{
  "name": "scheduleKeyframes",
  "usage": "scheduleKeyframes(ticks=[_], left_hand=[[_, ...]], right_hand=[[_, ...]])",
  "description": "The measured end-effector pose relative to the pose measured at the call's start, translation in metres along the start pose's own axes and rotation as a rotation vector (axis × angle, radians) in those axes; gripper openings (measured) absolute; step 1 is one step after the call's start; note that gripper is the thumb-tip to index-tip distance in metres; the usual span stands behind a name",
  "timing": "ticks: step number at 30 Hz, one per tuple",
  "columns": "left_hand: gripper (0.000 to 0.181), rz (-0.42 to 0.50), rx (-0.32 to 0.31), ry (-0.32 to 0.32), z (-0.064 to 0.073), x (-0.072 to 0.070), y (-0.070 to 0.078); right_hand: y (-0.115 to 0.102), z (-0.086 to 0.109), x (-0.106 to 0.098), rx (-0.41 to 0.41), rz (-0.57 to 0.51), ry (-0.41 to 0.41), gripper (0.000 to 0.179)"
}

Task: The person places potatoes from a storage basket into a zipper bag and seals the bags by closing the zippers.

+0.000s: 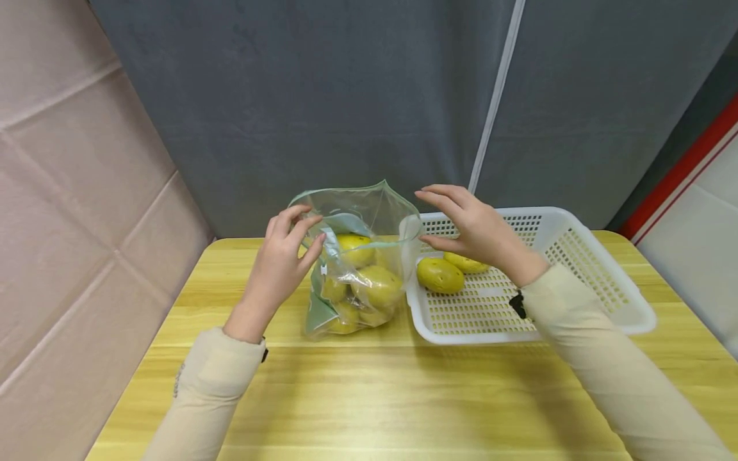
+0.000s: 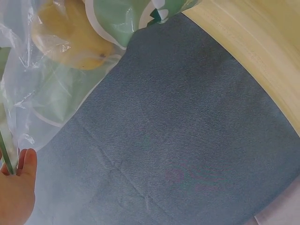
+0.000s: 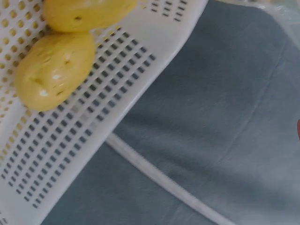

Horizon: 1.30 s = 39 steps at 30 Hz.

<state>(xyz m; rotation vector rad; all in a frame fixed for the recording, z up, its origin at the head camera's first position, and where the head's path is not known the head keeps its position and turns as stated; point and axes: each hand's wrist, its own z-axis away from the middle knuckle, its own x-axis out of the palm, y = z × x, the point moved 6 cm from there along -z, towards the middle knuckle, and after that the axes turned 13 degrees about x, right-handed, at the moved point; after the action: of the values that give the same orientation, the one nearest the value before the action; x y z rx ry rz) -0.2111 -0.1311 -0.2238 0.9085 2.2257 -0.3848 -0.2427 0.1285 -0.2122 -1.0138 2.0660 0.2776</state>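
The clear bag (image 1: pixel 323 312) of yellow produce (image 1: pixel 377 286) stands left of the basket (image 1: pixel 485 339). Only the head view shows the spread right hand (image 1: pixel 474 224); whether the left hand (image 1: pixel 279 259) pinches, I cannot tell.

No text can be read. The bag (image 1: pixel 356 274), between the left fingers (image 1: pixel 314 251) and the right fingers (image 1: pixel 442 202), bears green print (image 2: pixel 117 21) with white curved outlines, above the left fingers in the left wrist view; whether it includes letters cannot be told. On the left sleeve (image 1: pixel 207 371), behind the left fingers, a grey marking (image 1: pixel 178 381) is too small to make out.
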Motion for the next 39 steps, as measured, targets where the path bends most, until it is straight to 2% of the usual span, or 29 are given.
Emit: scheduleKeyframes(ticks=[4, 8, 12, 22, 29, 34, 39], left_hand=[[0.029, 0.003, -0.009, -0.007, 0.0, 0.001, 0.0], [0.029, 0.005, -0.008, -0.008, 0.001, 0.002, 0.0], [0.029, 0.003, -0.005, -0.01, 0.002, 0.003, 0.001], [0.03, -0.001, -0.009, -0.024, 0.005, 0.005, 0.001], [0.03, -0.011, 0.007, -0.024, 0.007, 0.005, 0.002], [0.03, -0.011, 0.009, -0.023, 0.008, 0.006, 0.003], [0.029, -0.008, 0.012, -0.02, 0.009, 0.006, 0.004]], right_hand=[[0.018, 0.006, 0.003, 0.087, -0.006, -0.044, 0.068], [0.037, 0.013, 0.009, 0.18, 0.019, -0.115, 0.061], [0.051, 0.02, 0.016, 0.27, 0.057, -0.211, 0.062], [0.079, 0.036, 0.034, 0.405, 0.149, -0.405, 0.058], [0.087, 0.045, 0.041, 0.434, 0.188, -0.517, 0.06], [0.091, 0.052, 0.046, 0.401, 0.267, -0.586, 0.06], [0.092, 0.056, 0.05, 0.34, 0.315, -0.594, 0.06]])
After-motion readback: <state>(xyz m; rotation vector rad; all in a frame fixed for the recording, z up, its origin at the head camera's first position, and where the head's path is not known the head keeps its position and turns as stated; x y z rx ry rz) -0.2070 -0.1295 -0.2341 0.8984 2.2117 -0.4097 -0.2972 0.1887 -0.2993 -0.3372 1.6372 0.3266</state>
